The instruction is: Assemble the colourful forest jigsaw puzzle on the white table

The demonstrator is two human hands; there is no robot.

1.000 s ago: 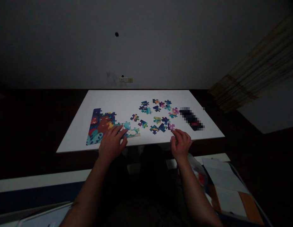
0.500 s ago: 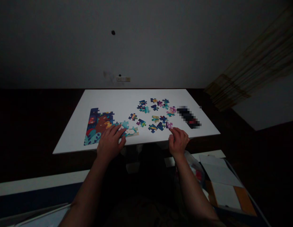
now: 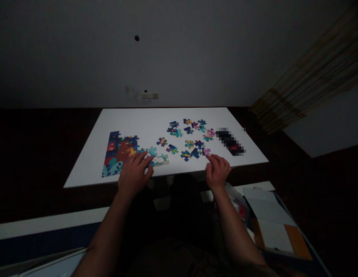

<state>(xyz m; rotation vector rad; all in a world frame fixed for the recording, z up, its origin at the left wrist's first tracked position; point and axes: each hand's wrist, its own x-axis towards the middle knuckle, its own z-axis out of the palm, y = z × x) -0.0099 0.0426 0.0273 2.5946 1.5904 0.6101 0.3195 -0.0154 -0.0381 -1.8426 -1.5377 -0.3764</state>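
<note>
White table (image 3: 153, 118) bears joined puzzle (image 3: 125, 151). Left hand (image 3: 134, 172), spread flat over puzzle's near-right part, likely steadies it. Right hand (image 3: 218, 170), well right of puzzle, meets pink piece (image 3: 206, 151); whether pinched, I can't tell remotely.

I see a part-built jigsaw (image 3: 127, 143) lying flat on the left of the table (image 3: 132, 120), showing a brown bear, teal leaves and dark blue around them. Its upper and right edges are stepped and knobbed; a paler teal strip, partly covered, runs rightward. Loose pieces (image 3: 189, 144) lie scattered beyond, some touching. A pink piece (image 3: 206, 152) sits just beside a dark blue piece (image 3: 196, 153).
</note>
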